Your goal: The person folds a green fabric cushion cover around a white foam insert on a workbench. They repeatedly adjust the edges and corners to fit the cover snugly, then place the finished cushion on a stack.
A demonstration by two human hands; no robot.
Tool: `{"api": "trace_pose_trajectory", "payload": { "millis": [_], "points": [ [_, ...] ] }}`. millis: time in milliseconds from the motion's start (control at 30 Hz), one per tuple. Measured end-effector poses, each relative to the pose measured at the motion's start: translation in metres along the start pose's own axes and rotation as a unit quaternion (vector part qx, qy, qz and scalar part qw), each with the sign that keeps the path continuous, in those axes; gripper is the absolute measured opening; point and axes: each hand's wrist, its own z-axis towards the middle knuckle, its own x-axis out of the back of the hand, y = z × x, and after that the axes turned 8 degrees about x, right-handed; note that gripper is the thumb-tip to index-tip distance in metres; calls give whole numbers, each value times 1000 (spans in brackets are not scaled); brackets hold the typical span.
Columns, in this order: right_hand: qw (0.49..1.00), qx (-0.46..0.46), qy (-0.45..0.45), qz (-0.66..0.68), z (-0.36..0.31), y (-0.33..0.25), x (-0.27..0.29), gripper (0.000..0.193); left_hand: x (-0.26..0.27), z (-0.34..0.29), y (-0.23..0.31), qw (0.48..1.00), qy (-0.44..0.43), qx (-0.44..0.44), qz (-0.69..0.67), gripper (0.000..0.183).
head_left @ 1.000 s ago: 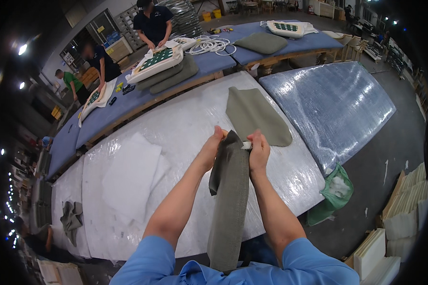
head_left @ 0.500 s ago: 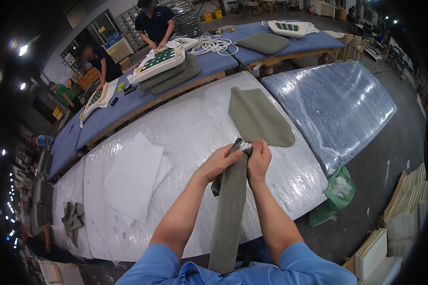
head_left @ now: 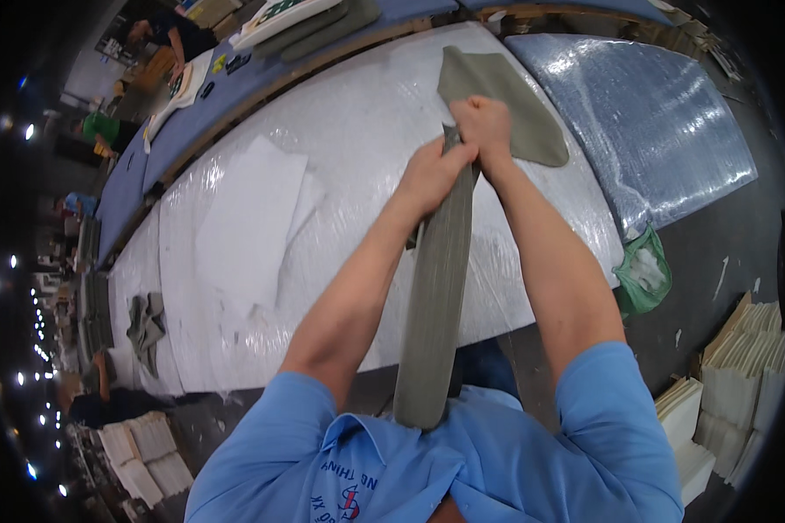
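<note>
A grey-green fabric cushion (head_left: pixel 436 296) stands on edge in front of me, its near end against my shirt. My left hand (head_left: pixel 433 177) is closed round its far end, thumb pressed on top. Right beside it, touching, my right hand (head_left: pixel 487 129) makes a fist at the same end; the fabric within its fingers is mostly hidden. Just beyond lies another grey-green cushion (head_left: pixel 528 113), flat on the plastic-wrapped white table (head_left: pixel 366 113). To the left, white sheets (head_left: pixel 249 222) rest on the plastic, overlapping each other.
A crumpled grey-green cloth (head_left: pixel 146 327) lies at the table's left end. At its right corner hangs a green bag (head_left: pixel 647 270) with white stuffing. A plastic-wrapped blue panel (head_left: pixel 637 131) adjoins on the right. Co-workers stand by the long blue table (head_left: pixel 279 83). White boards (head_left: pixel 741 392) are stacked at lower right.
Both hands have moved farther from my body, and the right has closed into a fist. White material seen between them before is hidden now. My view has tipped down toward my shirt.
</note>
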Motion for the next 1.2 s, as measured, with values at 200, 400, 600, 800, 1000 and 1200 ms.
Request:
{"api": "trace_pose_trajectory", "payload": {
  "millis": [200,400,600,800,1000,1200],
  "points": [
    [994,-80,60,34,11,-5,-19,49,24,11,19,995,43,31,-84,42],
    [996,-47,-78,-5,-105,105,73,39,98,13,-7,966,125,56,-220,42],
    [857,-436,-94,260,-274,137,161,54,212,-55,-82,919,191,61,-340,57],
    [766,-358,95,525,-226,117,120,74,181,-160,-158,872,134,26,-471,58],
    [760,-288,21,582,-153,68,54,82,100,-313,-179,817,195,247,-484,56],
    [777,-230,-182,557,-138,5,-6,87,74,-340,-243,776,228,418,-413,61]
  ]
}}
